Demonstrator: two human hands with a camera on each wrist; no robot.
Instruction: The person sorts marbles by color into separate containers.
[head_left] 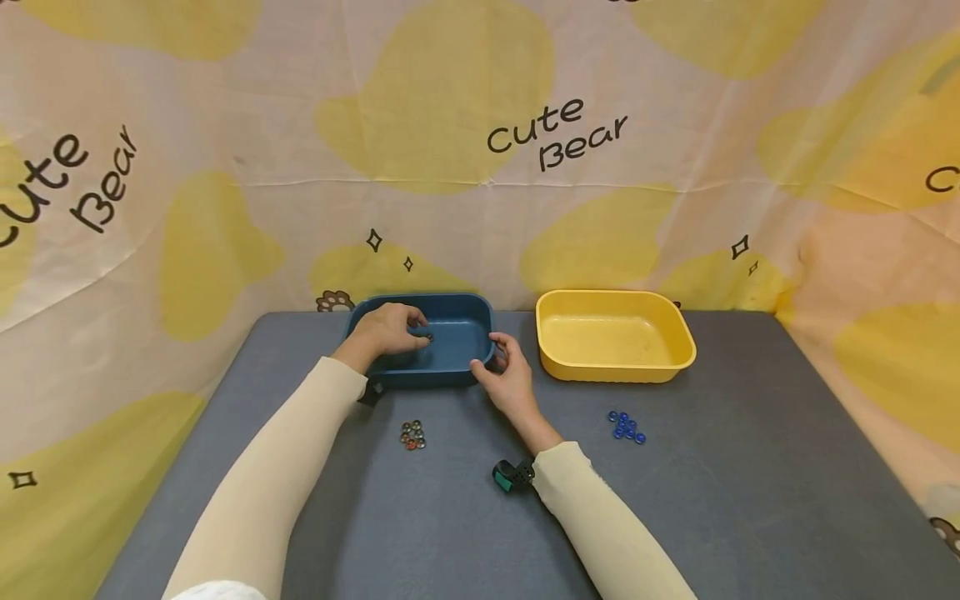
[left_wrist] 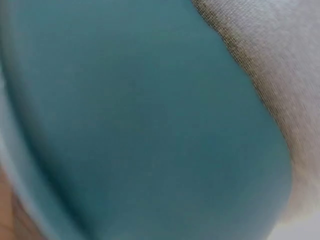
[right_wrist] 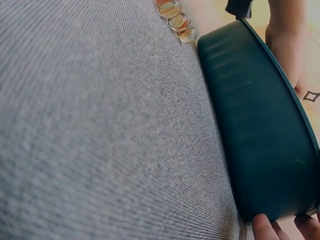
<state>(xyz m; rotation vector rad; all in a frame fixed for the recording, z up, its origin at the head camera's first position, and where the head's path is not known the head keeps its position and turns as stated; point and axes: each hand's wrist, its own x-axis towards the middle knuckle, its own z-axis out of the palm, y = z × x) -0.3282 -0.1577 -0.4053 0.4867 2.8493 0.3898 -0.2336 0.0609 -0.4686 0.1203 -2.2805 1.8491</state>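
Note:
A blue plastic bin (head_left: pixel 427 379) stands toward the back of the table. My left hand (head_left: pixel 386 327) reaches over its front rim into it, and a small dark glass marble (head_left: pixel 430 337) shows between thumb and fingers. At the bin's right front corner, my right hand (head_left: pixel 512 383) grips the side, thumb toward the front and fingers along the end wall. In the right wrist view, fingertips (right_wrist: pixel 262 226) press against the bin's end. The left wrist view is mostly filled by the bin's outer wall (left_wrist: pixel 150 120), with the left fingers' work hidden.
In front of the blue bin lies a cluster of brown and clear glass marbles (head_left: pixel 418 433). A yellow bin (head_left: pixel 615 372) stands to the right, with several blue marbles (head_left: pixel 630 433) before it. A patterned cloth (head_left: pixel 450 225) hangs behind the grey table (head_left: pixel 435 533).

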